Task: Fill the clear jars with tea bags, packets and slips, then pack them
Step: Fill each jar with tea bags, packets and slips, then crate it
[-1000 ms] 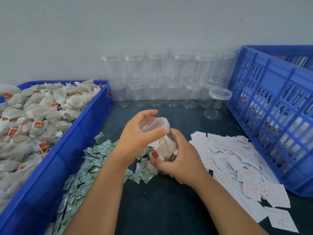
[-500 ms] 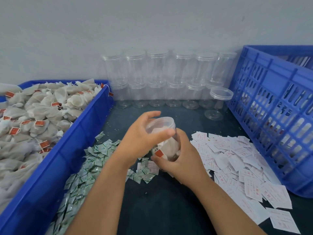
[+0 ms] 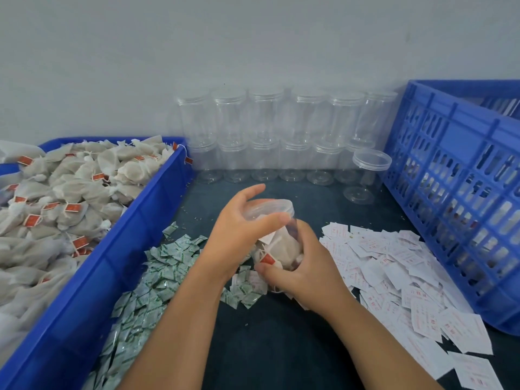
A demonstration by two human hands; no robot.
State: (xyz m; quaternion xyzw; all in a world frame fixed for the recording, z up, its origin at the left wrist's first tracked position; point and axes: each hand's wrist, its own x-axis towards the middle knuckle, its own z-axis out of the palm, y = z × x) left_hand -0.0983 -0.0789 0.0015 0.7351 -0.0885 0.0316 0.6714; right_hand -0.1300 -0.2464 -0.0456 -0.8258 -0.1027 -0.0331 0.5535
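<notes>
At table (image 3: 281, 347) centre, tilted jar (image 3: 271, 211) holds tea bags (image 3: 284, 246).

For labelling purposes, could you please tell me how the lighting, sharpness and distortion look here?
Head view: soft, even light, no hard shadows; head view: wide lens stretches the blue crate at the edge; head view: empty jars nearly fade into the pale wall; head view: print on the slips is unreadably soft; head view: the held jar is sharp enough.
</notes>
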